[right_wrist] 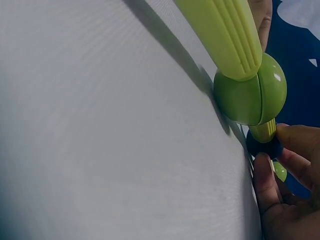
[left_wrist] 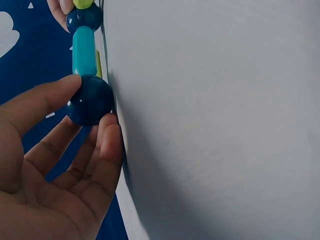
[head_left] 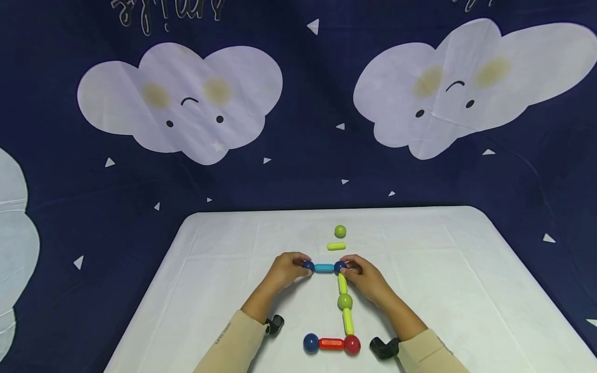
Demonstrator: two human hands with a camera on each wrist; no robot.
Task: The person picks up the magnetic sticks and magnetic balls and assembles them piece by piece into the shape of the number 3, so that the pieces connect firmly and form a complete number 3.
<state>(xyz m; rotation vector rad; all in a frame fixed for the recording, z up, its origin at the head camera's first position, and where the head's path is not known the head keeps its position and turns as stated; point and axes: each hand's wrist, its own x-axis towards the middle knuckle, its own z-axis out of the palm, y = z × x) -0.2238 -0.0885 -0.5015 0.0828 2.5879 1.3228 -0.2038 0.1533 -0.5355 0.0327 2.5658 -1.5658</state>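
Note:
My left hand (head_left: 285, 270) pinches a dark blue ball (left_wrist: 90, 101) between thumb and fingers. From that ball a light blue stick (head_left: 324, 268) runs right to a second dark blue ball (head_left: 339, 267), which my right hand (head_left: 367, 281) holds by thumb and fingertips. Below this ball a yellow-green stick (head_left: 342, 284) leads to a green ball (head_left: 344, 301). Another yellow-green stick (head_left: 348, 321) joins the green ball to a red ball (head_left: 352, 344). A red stick (head_left: 331, 344) links the red ball with a blue ball (head_left: 311, 343) at its left.
A loose short yellow-green stick (head_left: 336, 246) and a loose green ball (head_left: 340, 231) lie beyond the hands on the white table (head_left: 224, 238). Dark blue cloth (head_left: 308, 176) with printed clouds hangs behind the table's far edge. Black wrist cameras (head_left: 384, 348) sit by both sleeves.

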